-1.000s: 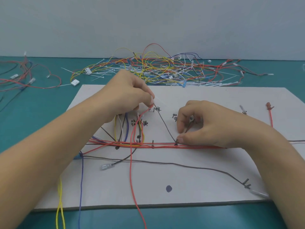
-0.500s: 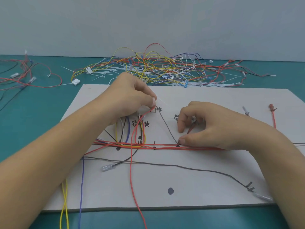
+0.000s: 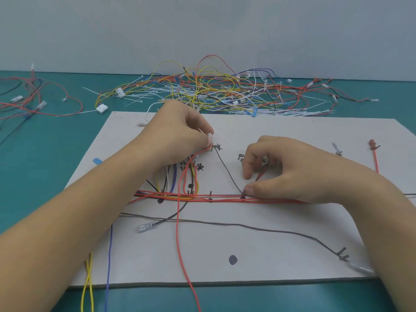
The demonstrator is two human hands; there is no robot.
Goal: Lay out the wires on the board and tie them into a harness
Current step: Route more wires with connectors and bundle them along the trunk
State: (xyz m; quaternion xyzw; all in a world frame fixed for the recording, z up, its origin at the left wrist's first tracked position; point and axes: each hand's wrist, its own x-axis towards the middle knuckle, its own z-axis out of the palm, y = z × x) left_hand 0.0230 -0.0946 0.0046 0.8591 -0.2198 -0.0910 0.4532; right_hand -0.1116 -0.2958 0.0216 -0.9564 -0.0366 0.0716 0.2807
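Near edge, left: two yellow wires [image 3: 89,264] and a blue wire [image 3: 109,255] hang off the board [image 3: 270,255]. A single red wire [image 3: 177,230] also crosses that edge. Its long axis runs near-to-far, over the red bundle [image 3: 220,198] and up to the left hand [image 3: 180,136]. A dark grey wire [image 3: 247,226] lies left-to-right across the board's near half.

Mid-board, we log the bundle as laid left-to-right.

Right hand [image 3: 292,167]: forearm enters from the right, palm down. The thumb tip presses where a thin grey wire [image 3: 227,170] meets the bundle. The fingers are curled over a short red lead [image 3: 260,174]. We cannot tell whether this grip pinches anything.

Left hand: forearm enters diagonally from near left, fingers curled. Its grip pinches the small white connector [image 3: 210,147] at the red wire's far end. The thin grey wire slants from there down-right to the thumb.

Beyond the board, a heap of loose wires [image 3: 213,91] lies on the teal surface [image 3: 56,154].
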